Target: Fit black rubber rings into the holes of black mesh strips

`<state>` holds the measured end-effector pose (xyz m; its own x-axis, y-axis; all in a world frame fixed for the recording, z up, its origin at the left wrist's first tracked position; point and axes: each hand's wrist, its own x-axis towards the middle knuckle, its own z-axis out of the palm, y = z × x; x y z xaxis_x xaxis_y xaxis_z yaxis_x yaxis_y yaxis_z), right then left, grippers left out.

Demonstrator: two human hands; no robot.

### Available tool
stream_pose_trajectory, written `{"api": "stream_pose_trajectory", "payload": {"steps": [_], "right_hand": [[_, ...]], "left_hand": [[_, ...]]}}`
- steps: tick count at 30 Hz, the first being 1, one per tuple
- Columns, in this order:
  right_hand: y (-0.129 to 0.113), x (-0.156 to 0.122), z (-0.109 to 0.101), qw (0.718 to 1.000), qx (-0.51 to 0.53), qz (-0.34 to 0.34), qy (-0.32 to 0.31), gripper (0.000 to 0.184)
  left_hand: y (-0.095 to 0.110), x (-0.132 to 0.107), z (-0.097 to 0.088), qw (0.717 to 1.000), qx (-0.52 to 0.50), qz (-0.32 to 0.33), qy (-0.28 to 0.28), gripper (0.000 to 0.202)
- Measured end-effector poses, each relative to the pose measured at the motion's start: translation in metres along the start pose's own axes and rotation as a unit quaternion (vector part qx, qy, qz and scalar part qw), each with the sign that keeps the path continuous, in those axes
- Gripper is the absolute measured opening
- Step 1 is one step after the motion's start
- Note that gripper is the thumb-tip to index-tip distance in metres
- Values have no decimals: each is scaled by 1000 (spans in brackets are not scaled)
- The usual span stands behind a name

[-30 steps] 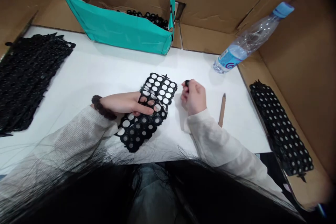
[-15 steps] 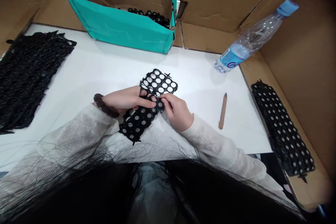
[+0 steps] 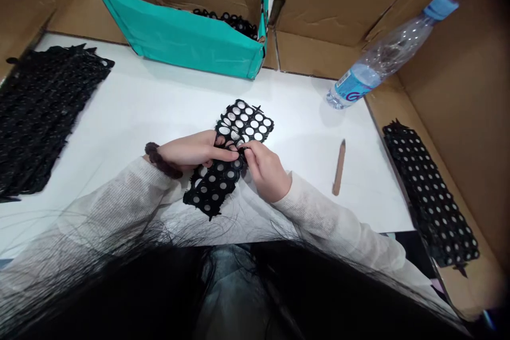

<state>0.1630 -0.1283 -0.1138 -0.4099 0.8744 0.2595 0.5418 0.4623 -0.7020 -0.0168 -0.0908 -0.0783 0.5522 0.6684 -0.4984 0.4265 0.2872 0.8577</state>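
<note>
A black plastic grid sheet (image 3: 215,183) full of round holes lies tilted on the white table (image 3: 131,111) in front of me. My left hand (image 3: 195,151) lies across its middle, thumb and fingers pinched on it. My right hand (image 3: 266,169) meets it from the right, fingertips pressed together on the sheet's middle, where a small black piece seems to sit, mostly hidden. Both sleeves are pale knit; a dark hair tie (image 3: 161,162) circles my left wrist.
A teal-lined cardboard box (image 3: 187,37) holding small black rings stands at the back. A stack of black grid sheets (image 3: 35,111) lies at far left, another stack (image 3: 432,194) at right. A water bottle (image 3: 382,56) leans on the cardboard wall. A thin wooden stick (image 3: 339,167) lies right of my hands.
My right hand, which was apart to the right pinching a small black piece, has come onto the sheet's middle. The sheet has shifted slightly; my left hand has stayed on it.
</note>
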Motion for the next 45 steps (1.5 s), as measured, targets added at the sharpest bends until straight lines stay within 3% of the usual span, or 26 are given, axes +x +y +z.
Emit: {"api": "stream_pose_trajectory", "payload": {"steps": [5,9,13,18,23,28,38,42,45], "right_hand": [[2,4,-7,992,95,75,-46,21],[7,9,-9,961,219,147,-87,22],[11,12,-6,938,284,196,-28,20],[11,12,-2,895,365,254,30,24],[10,15,-3,855,423,283,103,23],[8,17,-2,830,451,292,151,25],[10,18,0,835,427,289,191,25],[16,19,-4,856,389,274,204,30],[30,23,-14,871,327,259,260,34]], "left_hand": [[-3,1,-3,999,20,20,-21,29],[-3,1,-3,998,42,37,-40,31],[-3,0,-4,997,47,45,-51,28],[-2,-4,-9,990,57,59,-119,21],[3,-7,-6,993,45,84,-73,21],[4,-7,-6,993,38,84,-72,20],[-2,-2,-1,998,-15,9,-62,25],[1,-4,0,998,-42,3,-49,22],[2,-8,-2,998,-37,-9,-53,21]]}}
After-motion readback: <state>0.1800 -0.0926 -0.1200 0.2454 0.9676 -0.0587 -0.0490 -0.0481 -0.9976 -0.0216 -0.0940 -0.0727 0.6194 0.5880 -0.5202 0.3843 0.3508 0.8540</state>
